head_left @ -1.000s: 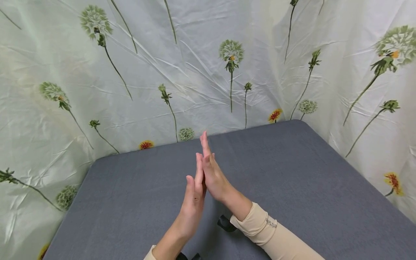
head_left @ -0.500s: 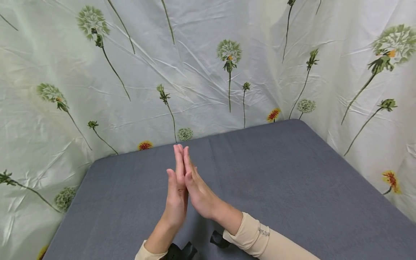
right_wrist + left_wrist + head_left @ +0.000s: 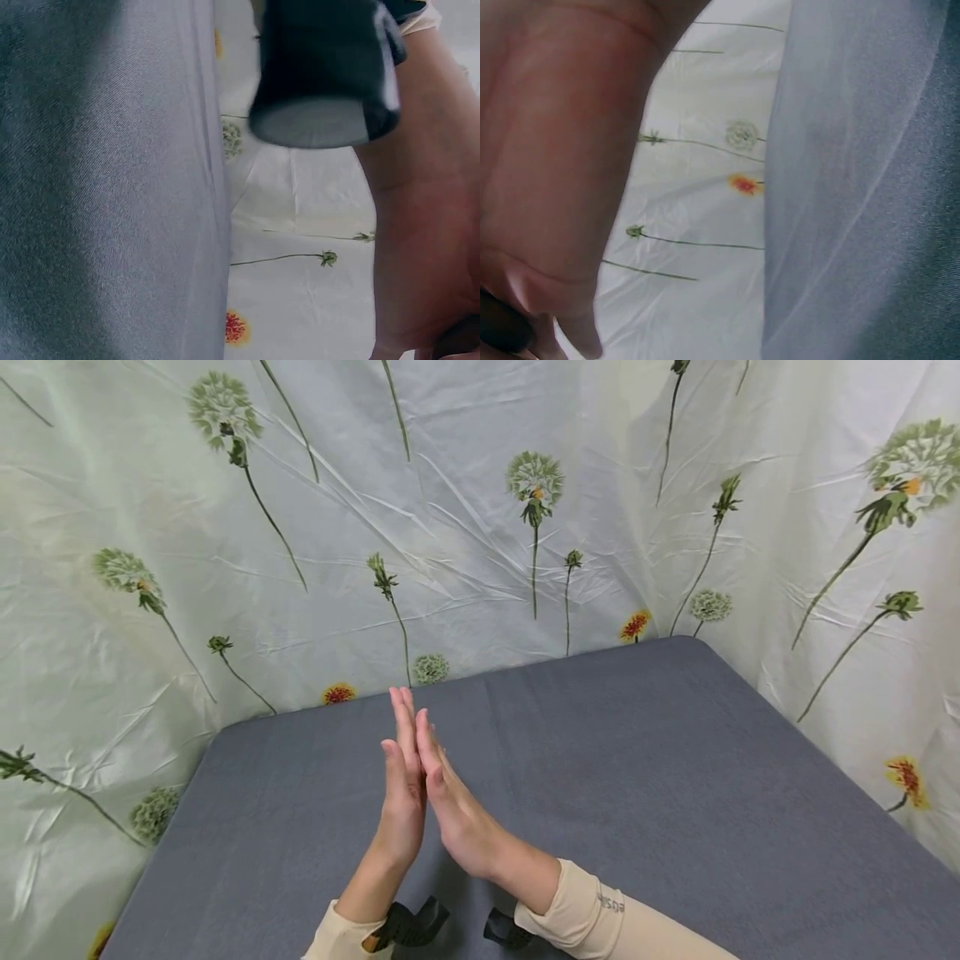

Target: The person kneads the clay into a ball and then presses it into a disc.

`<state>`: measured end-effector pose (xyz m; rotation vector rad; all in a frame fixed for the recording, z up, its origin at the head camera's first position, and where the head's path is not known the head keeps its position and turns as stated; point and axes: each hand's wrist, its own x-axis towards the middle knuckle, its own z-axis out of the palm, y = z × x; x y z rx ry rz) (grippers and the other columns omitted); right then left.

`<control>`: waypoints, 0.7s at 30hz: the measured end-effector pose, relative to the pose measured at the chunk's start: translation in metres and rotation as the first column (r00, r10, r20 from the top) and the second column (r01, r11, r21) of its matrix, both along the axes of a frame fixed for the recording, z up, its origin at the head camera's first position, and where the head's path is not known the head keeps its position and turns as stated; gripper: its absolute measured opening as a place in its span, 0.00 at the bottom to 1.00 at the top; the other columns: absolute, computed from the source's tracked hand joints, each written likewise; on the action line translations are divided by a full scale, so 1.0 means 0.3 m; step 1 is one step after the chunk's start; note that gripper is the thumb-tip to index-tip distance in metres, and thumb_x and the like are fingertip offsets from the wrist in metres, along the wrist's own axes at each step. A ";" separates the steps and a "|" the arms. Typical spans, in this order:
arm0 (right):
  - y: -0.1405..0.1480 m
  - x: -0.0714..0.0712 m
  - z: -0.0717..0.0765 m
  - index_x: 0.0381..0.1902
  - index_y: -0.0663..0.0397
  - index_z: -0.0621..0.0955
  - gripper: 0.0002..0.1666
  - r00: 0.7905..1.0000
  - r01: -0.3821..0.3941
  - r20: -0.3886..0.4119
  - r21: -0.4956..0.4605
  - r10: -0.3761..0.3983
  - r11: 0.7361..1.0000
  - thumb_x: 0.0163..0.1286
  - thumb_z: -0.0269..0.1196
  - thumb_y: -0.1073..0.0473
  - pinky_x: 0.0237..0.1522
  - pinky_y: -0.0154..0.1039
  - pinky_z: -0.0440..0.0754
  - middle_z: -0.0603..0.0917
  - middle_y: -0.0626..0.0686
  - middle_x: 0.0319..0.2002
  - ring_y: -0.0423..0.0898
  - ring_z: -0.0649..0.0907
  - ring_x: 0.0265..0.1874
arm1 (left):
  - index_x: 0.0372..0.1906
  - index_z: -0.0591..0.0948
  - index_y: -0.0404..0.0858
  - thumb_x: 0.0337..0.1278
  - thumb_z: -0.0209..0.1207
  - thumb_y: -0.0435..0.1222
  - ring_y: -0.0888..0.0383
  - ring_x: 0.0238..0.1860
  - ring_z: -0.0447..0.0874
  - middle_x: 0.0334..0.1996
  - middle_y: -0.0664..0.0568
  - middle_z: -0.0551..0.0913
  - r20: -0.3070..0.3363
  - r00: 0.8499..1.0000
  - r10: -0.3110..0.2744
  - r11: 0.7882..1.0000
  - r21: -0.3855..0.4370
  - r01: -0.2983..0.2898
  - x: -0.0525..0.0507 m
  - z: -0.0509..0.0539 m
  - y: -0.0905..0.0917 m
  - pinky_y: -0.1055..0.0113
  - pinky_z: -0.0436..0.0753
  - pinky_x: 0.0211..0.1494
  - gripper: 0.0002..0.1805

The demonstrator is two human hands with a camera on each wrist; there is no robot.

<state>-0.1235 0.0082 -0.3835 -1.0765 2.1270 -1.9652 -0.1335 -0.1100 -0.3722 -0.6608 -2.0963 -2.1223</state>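
Observation:
My left hand [image 3: 402,806] and right hand [image 3: 461,818] are raised above the grey table, palms facing and straight fingers laid against each other. The left fingertips reach a little higher than the right ones. Both thumbs point upward on the near side. Nothing shows between the palms, though their inner faces are mostly hidden in the head view. In the left wrist view the heel of a hand [image 3: 555,150] fills the left side. The right wrist view has a hand and forearm [image 3: 427,247] on the right, beside a black wrist camera mount [image 3: 322,82].
A grey cloth-covered table [image 3: 637,760] lies beneath the hands. Behind it and along its sides hangs a white curtain [image 3: 465,543] printed with dandelions. Black camera mounts sit at both wrists, the left mount [image 3: 416,922] close to the right mount [image 3: 504,929].
Both hands have moved left and toward me together. The right fingertips stood above the left ones a second ago and now sit slightly below them.

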 end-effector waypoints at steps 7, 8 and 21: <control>0.011 -0.014 0.003 0.88 0.39 0.33 0.46 0.999 0.050 -0.020 -0.056 -0.051 0.997 0.83 0.19 0.25 0.84 0.70 0.28 0.32 0.40 0.89 0.49 0.31 0.88 | 0.85 0.24 0.62 0.80 0.13 0.68 0.54 0.90 0.27 0.87 0.70 0.24 0.032 0.999 -0.042 0.999 -0.002 0.042 -0.011 -0.026 0.021 0.39 0.30 0.88 0.38; 0.013 -0.017 0.003 0.89 0.40 0.33 0.47 0.998 0.058 -0.027 -0.061 -0.060 0.996 0.84 0.19 0.25 0.84 0.70 0.29 0.33 0.41 0.89 0.49 0.32 0.88 | 0.85 0.23 0.62 0.80 0.13 0.68 0.53 0.90 0.27 0.87 0.69 0.24 0.038 0.998 -0.050 0.999 -0.002 0.050 -0.012 -0.030 0.024 0.38 0.31 0.88 0.39; 0.067 -0.074 0.031 0.89 0.51 0.35 0.52 0.982 0.120 -0.131 -0.118 -0.136 0.986 0.83 0.20 0.24 0.85 0.67 0.29 0.34 0.48 0.89 0.50 0.37 0.89 | 0.84 0.19 0.57 0.79 0.10 0.67 0.51 0.89 0.18 0.85 0.66 0.17 0.113 0.972 -0.204 0.979 -0.005 0.206 0.043 -0.033 0.092 0.32 0.23 0.84 0.39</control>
